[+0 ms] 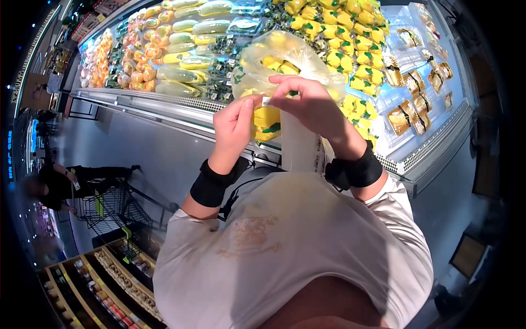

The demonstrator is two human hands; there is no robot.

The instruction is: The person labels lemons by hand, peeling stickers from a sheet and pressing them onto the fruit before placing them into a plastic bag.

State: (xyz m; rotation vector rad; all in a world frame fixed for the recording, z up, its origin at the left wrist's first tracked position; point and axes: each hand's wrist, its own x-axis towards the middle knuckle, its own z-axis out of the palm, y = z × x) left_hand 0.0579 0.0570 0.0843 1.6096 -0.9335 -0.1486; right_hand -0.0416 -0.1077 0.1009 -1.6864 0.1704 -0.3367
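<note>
A small white label [266, 101] with dark print sits between my two hands at chest height. My left hand [233, 126] is closed, its thumb and forefinger pinching the label's left side. My right hand [312, 104] reaches in from the other side, thumb and finger closed at the label's right end. Just beyond the fingers is a clear plastic bag [290, 46], with yellow packs [267, 118] showing through and beside it. Below my right hand hangs a pale strip [298, 142] with printed marks along its edge; what holds it is hidden.
A chilled display case [164, 104] runs across the front, with yellow packs [337, 27], wrapped long vegetables [183, 74] and brown packages [408, 115]. At left, a person in dark clothes [52, 186] stands by a shopping cart [112, 205]. Shelves [104, 285] of goods are behind left.
</note>
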